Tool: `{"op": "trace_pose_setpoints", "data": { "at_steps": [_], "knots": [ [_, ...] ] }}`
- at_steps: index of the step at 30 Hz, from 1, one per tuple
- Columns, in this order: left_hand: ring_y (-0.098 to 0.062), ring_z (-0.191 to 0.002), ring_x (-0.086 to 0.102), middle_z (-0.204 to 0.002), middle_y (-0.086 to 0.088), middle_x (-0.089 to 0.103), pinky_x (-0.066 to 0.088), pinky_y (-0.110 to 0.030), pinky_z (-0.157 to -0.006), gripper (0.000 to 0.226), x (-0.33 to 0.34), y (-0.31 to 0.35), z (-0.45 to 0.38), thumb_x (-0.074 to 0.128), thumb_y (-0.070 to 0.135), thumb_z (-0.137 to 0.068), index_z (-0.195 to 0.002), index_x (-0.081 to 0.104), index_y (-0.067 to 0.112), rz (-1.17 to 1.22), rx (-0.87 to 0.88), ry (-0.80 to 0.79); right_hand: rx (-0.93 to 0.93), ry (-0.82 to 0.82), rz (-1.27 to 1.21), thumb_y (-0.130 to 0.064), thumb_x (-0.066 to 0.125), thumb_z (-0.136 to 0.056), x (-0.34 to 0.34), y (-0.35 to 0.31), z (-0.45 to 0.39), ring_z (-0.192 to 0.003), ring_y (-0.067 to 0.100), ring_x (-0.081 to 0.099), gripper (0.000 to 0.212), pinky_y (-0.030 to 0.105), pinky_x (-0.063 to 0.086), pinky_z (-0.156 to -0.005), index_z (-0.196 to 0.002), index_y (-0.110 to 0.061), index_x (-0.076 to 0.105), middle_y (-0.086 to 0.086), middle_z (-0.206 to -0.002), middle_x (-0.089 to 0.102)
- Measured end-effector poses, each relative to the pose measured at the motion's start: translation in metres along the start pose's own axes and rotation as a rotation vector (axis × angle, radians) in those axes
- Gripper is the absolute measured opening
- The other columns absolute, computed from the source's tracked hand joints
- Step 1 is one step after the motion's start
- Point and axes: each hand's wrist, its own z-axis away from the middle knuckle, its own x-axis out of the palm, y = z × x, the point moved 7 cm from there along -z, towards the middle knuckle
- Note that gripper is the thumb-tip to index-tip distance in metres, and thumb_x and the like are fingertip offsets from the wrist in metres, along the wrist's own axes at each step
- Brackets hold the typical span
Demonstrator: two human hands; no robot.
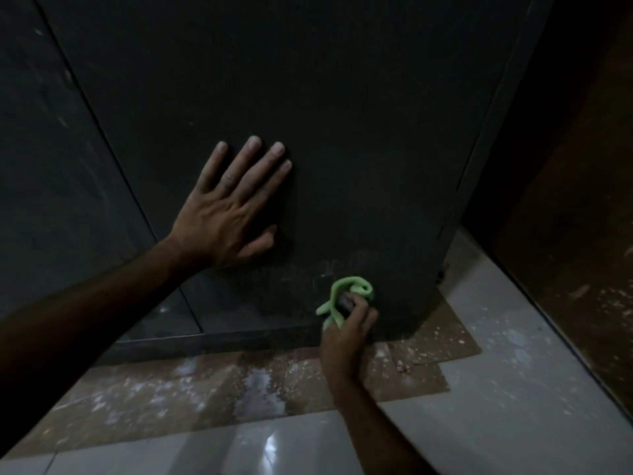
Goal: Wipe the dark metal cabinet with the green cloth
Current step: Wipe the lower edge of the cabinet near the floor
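Observation:
The dark metal cabinet (pixel 325 97) fills most of the view, its door face dusty with pale streaks low down. My left hand (pixel 233 207) lies flat on the door, fingers spread, holding nothing. Lower right, my right hand (pixel 346 332) grips the bunched green cloth (pixel 349 293) and presses it against the door near the bottom right corner. Part of the cloth is hidden inside my fist.
A second dark panel (pixel 51 166) adjoins on the left. Brown cardboard sheets (pixel 239 382), speckled with white dust, lie on the glossy white tiled floor (pixel 496 406) under the cabinet. A dark brown wall (pixel 582 200) stands close on the right, leaving a narrow gap.

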Motion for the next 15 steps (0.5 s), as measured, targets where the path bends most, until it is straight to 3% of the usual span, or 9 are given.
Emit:
{"op": "trace_pose_setpoints", "data": {
  "at_steps": [2, 5, 6, 9, 11, 13, 15],
  "knots": [
    [-0.032, -0.155, 0.003, -0.168, -0.011, 0.007, -0.003, -0.051, -0.124, 0.087, -0.002, -0.001, 0.001, 0.042, 0.058, -0.093, -0.16, 0.013, 0.011, 0.017, 0.001, -0.016, 0.124, -0.008, -0.026, 0.012, 0.065, -0.079, -0.016, 0.023, -0.011, -0.114, 0.033, 0.056, 0.052, 0.013, 0.042, -0.079, -0.124, -0.009, 0.05, 0.018, -0.136, 0.042],
    [-0.031, -0.155, 0.002, -0.168, -0.01, 0.004, 0.0, -0.05, -0.125, 0.085, -0.008, -0.001, 0.001, 0.042, 0.055, -0.093, -0.16, 0.01, 0.012, 0.046, 0.005, -0.039, 0.067, 0.307, -0.071, 0.019, 0.059, -0.079, -0.05, -0.005, -0.045, -0.111, 0.035, 0.056, 0.055, -0.002, 0.039, -0.07, -0.126, -0.008, 0.05, 0.025, -0.134, 0.044],
    [-0.031, -0.155, 0.003, -0.168, -0.01, 0.004, 0.001, -0.051, -0.125, 0.084, -0.01, -0.001, 0.0, 0.042, 0.054, -0.094, -0.16, 0.011, 0.012, 0.059, 0.003, -0.044, -0.007, 0.357, -0.013, 0.017, 0.059, -0.078, -0.048, -0.025, -0.048, -0.11, 0.03, 0.055, 0.055, 0.0, 0.042, -0.073, -0.124, -0.012, 0.051, 0.022, -0.135, 0.043],
    [-0.032, -0.155, 0.004, -0.168, -0.011, 0.007, 0.004, -0.053, -0.124, 0.081, -0.016, 0.001, -0.001, 0.043, 0.049, -0.095, -0.16, 0.013, 0.011, 0.086, -0.011, -0.049, -0.311, 0.153, 0.175, 0.013, 0.061, -0.077, -0.006, -0.067, -0.023, -0.113, 0.026, 0.055, 0.054, 0.023, 0.053, -0.087, -0.12, -0.019, 0.057, 0.014, -0.141, 0.037],
    [-0.032, -0.155, 0.006, -0.167, -0.013, 0.01, 0.006, -0.053, -0.124, 0.079, -0.021, 0.001, -0.002, 0.047, 0.044, -0.094, -0.159, 0.017, 0.01, 0.089, -0.016, -0.047, -0.427, -0.072, 0.342, 0.009, 0.062, -0.08, 0.014, -0.051, 0.004, -0.114, 0.029, 0.057, 0.048, 0.026, 0.051, -0.091, -0.119, -0.018, 0.064, 0.014, -0.143, 0.039],
    [-0.033, -0.154, 0.009, -0.166, -0.014, 0.014, 0.009, -0.054, -0.124, 0.077, -0.026, 0.001, -0.003, 0.05, 0.039, -0.094, -0.158, 0.021, 0.008, 0.099, -0.015, -0.04, -0.309, -0.215, 0.383, 0.011, 0.057, -0.084, 0.009, -0.016, 0.005, -0.117, 0.03, 0.055, 0.039, 0.016, 0.043, -0.091, -0.115, -0.01, 0.068, 0.012, -0.141, 0.04],
    [-0.035, -0.154, 0.012, -0.165, -0.016, 0.018, 0.012, -0.055, -0.123, 0.074, -0.03, 0.0, -0.002, 0.051, 0.038, -0.094, -0.157, 0.025, 0.007, 0.127, -0.008, -0.037, -0.16, -0.073, 0.298, 0.019, 0.05, -0.081, -0.013, -0.01, -0.014, -0.113, 0.035, 0.055, 0.033, 0.005, 0.036, -0.084, -0.104, 0.0, 0.065, 0.017, -0.135, 0.041]
  ]
}}
